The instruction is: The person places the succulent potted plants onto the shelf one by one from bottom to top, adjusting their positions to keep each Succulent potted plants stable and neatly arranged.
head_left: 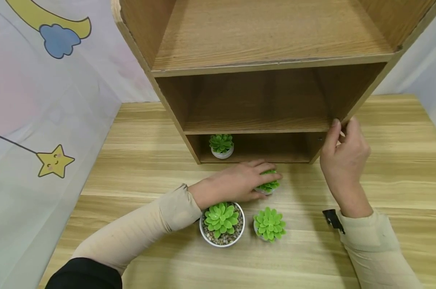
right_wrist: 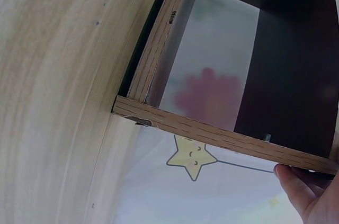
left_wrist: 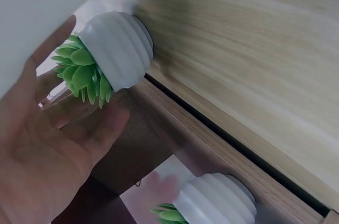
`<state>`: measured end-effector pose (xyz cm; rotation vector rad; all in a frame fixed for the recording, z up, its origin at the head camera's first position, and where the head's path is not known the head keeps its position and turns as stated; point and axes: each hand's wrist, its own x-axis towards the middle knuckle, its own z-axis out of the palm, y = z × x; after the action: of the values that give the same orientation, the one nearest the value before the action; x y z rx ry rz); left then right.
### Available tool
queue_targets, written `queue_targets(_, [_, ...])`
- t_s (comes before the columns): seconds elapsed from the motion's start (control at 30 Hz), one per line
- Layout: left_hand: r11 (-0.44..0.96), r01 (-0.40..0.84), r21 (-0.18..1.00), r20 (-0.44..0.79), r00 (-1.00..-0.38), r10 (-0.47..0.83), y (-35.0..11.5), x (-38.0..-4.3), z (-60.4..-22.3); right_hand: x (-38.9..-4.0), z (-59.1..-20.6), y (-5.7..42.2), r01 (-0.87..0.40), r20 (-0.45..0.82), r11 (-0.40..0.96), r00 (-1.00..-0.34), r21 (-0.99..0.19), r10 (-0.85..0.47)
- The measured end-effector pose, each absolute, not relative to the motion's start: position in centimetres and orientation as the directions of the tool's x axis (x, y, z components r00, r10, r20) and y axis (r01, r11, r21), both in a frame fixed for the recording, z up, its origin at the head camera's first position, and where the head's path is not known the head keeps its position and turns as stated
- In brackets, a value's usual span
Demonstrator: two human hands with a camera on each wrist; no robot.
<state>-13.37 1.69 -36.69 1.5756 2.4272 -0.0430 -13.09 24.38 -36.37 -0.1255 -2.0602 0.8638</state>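
Before the wooden shelf (head_left: 272, 34), the left hand (head_left: 244, 181) spreads loosely (fingers parted) about a potted succulent (head_left: 269, 186). The right hand (head_left: 346, 160) pinches the shelf at its side.

The shelf (head_left: 275, 36) and tabletop (head_left: 138, 176) look wood-grained, the ridged pots (left_wrist: 119, 49) matt, the succulents (head_left: 270, 224) plastic, the backdrop (head_left: 19, 216) cloth.
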Motion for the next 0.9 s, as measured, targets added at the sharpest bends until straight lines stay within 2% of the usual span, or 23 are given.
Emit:
queue_targets(0.27, [0.393, 0.915, 0.095, -0.171, -0.374, 0.912, 1.47, -13.43, -36.95, -13.05, -36.42, 24.36, -0.216, 0.690, 0.755, -0.609, -0.618, 0.391])
queue_targets(0.9, [0.392, 0.914, 0.099, -0.171, -0.373, 0.912, 1.61, -13.48, -37.07, -13.09, -36.41, 24.40, -0.216, 0.688, 0.754, -0.612, -0.620, 0.390])
